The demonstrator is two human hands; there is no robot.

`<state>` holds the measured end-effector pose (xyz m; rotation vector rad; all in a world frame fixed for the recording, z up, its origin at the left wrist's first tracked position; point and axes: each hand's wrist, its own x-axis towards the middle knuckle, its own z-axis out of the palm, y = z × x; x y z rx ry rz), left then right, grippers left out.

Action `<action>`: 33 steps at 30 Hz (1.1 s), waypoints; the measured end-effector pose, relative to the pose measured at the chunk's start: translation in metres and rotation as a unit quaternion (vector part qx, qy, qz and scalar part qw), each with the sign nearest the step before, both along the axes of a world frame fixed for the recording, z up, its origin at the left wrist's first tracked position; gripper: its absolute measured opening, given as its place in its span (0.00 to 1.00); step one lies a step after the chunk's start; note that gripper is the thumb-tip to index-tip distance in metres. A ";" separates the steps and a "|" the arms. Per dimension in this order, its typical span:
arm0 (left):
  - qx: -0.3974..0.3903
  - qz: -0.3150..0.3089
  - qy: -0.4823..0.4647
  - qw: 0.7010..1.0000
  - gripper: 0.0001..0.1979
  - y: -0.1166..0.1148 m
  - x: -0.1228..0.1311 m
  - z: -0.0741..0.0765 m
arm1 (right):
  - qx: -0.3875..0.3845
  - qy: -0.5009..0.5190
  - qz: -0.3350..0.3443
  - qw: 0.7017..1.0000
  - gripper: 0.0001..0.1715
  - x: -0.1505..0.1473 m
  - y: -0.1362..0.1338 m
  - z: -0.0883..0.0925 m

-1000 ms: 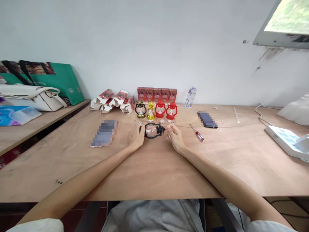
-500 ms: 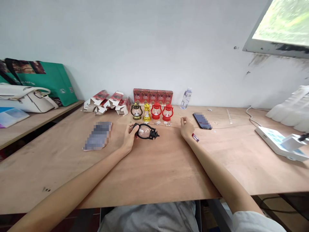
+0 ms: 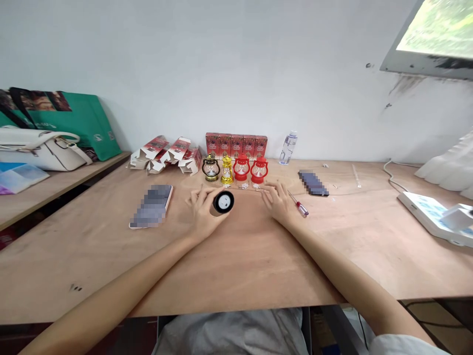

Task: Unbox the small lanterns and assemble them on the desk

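Note:
In the head view my left hand (image 3: 204,209) is closed around a small black lantern (image 3: 223,201), whose round base with a white inside faces me. The rest of its body is hidden behind the base. My right hand (image 3: 278,201) rests over the table with its fingers spread and nothing in them. Beside that hand lies a screwdriver (image 3: 302,209) with a clear and red handle. Behind my hands stand a dark bronze lantern (image 3: 211,168), a gold lantern (image 3: 226,170) and two red lanterns (image 3: 242,168), with small pale bits (image 3: 244,186) in front of them.
Several upright red boxes (image 3: 237,147) line the wall, with opened boxes (image 3: 162,155) to their left. A water bottle (image 3: 288,148) stands at the back. Phones lie left (image 3: 152,206) and right (image 3: 313,183). A power strip (image 3: 428,217) sits at far right; a white handbag (image 3: 48,148) at far left.
The black lantern has turned from lying sideways to showing its base towards me. My right hand has opened from a curled shape and moved slightly left, leaving more of the screwdriver visible.

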<state>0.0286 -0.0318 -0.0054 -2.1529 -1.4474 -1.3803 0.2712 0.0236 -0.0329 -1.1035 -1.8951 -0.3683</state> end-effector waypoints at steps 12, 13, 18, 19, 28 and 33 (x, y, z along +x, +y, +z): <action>0.066 -0.061 0.182 0.979 0.21 -0.001 0.002 -0.017 | -0.046 0.063 0.175 0.981 0.09 -0.061 -0.057 0.001; 0.066 -0.060 0.182 0.979 0.21 -0.001 0.002 -0.017 | -0.049 0.062 0.187 0.979 0.09 -0.060 -0.056 0.002; 0.067 -0.037 0.200 0.977 0.19 -0.002 0.004 -0.015 | -0.058 0.049 0.234 0.969 0.08 -0.060 -0.056 0.003; 0.067 -0.037 0.207 0.975 0.18 -0.002 0.004 -0.014 | -0.063 0.050 0.244 0.966 0.07 -0.060 -0.056 0.004; 0.030 -0.075 0.185 0.979 0.15 0.003 0.008 -0.009 | -0.063 0.051 0.256 0.963 0.04 -0.061 -0.052 0.004; 0.004 -0.035 0.158 0.987 0.17 0.011 -0.002 -0.010 | -0.026 0.063 0.209 0.975 0.05 -0.047 -0.037 -0.001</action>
